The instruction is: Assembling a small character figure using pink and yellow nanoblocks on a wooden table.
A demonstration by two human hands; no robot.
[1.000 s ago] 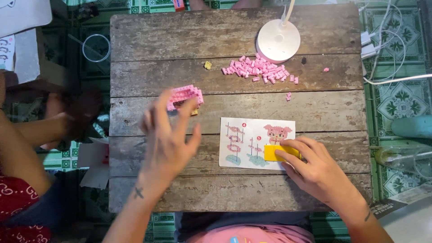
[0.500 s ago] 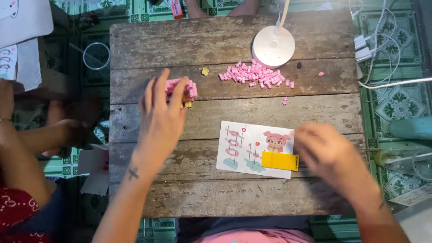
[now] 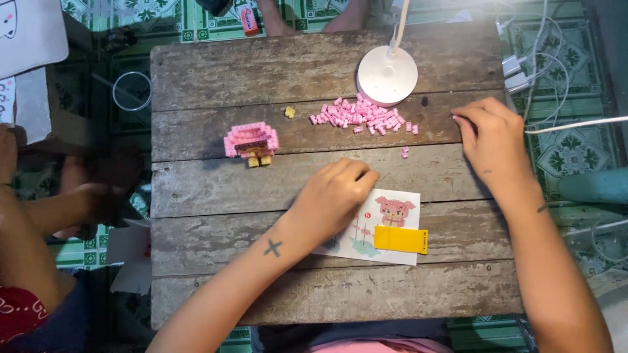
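My left hand rests with curled fingers on the left part of a picture sheet showing a pink pig. A flat yellow tool lies on that sheet. My right hand reaches to the far right of the wooden table, its fingertips pinched on a tiny pink brick. A small pink brick model with yellow feet stands alone left of centre. A pile of loose pink bricks lies in front of the lamp.
A white round lamp base stands at the back. A stray yellow piece and a pink piece lie loose. Another person's arm is at the left. White cables run on the right.
My left hand left the pink model and came down onto the sheet. My right hand moved from the yellow tool up to the far right of the table.
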